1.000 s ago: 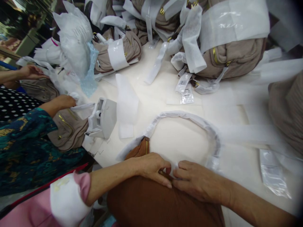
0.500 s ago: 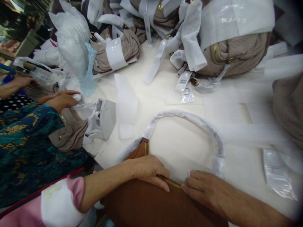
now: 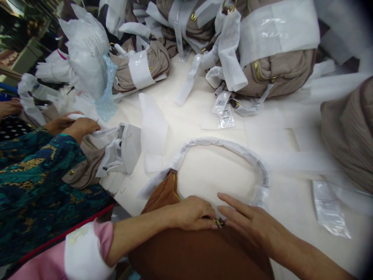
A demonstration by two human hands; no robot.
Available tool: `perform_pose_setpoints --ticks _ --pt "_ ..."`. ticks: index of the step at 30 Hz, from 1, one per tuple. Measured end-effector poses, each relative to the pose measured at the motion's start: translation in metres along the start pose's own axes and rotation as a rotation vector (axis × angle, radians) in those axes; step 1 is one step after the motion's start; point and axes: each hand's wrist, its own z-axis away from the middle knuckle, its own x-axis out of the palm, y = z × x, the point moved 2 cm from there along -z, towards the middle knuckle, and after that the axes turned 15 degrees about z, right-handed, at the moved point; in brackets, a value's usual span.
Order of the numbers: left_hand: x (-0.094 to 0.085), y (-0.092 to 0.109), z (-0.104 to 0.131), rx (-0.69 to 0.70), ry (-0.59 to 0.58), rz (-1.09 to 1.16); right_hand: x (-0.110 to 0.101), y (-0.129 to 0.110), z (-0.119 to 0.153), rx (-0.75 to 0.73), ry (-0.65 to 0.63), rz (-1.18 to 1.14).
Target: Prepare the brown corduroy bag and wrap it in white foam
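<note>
Leftward, I see a co-worker's hands (image 3: 83, 128) at a beige bag (image 3: 87, 171), then a grey device (image 3: 131, 147). Centrally, my left hand (image 3: 190, 212) pinches the top edge of a brown bag (image 3: 198, 252), at the lower centre, beside its gold zipper pull (image 3: 218, 222); rightward, my right hand (image 3: 252, 221) lies near, its fingers apart.

Left hand (image 3: 194, 214) pinches with curled fingers, right hand (image 3: 247, 221) with fingers outstretched

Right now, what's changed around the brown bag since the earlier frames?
The right hand has uncurled, its fingers straightened and spread. A gold zip pull now shows beside the left hand, which stays on the brown bag. Wrapped strap stays looped; grey dispenser unmoved.
</note>
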Motion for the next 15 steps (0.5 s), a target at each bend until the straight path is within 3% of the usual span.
perform_pose_setpoints --ticks 2,6,9,15 --pt "0.000 0.000 0.002 -0.034 0.041 -0.013 -0.004 -0.003 0.004 0.080 -0.044 -0.051" --pt "0.002 0.002 0.002 -0.022 0.048 0.038 -0.011 -0.010 0.003 0.242 -0.340 -0.170" --pt "0.003 0.002 0.001 -0.029 0.079 0.025 -0.021 -0.013 -0.002 0.279 -0.494 -0.179" --pt "0.001 0.001 0.004 -0.019 0.086 0.006 -0.033 -0.009 -0.008 0.177 -0.498 -0.269"
